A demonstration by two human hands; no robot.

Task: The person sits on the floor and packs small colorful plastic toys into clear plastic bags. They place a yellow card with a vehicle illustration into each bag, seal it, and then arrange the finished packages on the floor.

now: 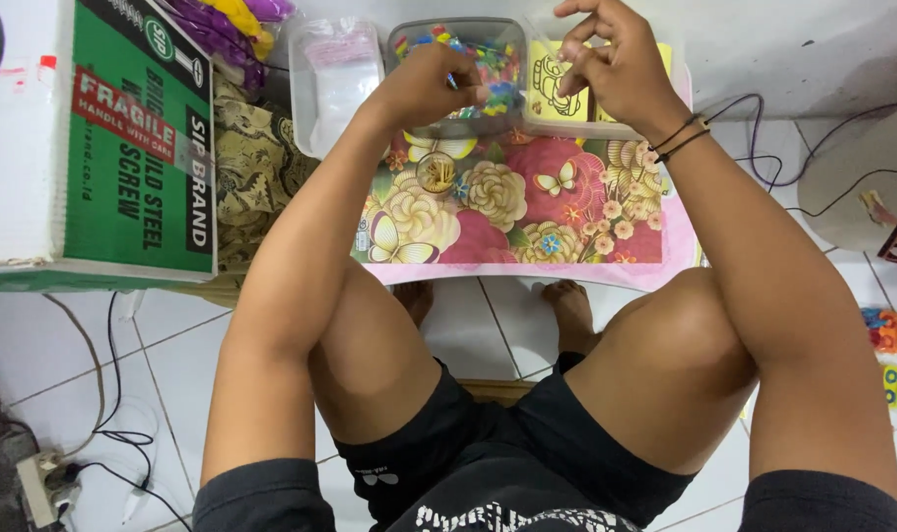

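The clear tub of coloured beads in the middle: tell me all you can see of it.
The clear tub of coloured beads is a see-through plastic box with rounded corners, open on top, full of small mixed-colour pieces. It sits level at the far edge of the floral table, between two other clear tubs. The left hand reaches into it.

The single head-worn camera looks steeply down from just above the seated person, close over the knees and forearms, facing forward to a low floral table [606, 258] at the top of the view, with the tiled floor [187, 345] below and a cardboard box [94, 148] at left.
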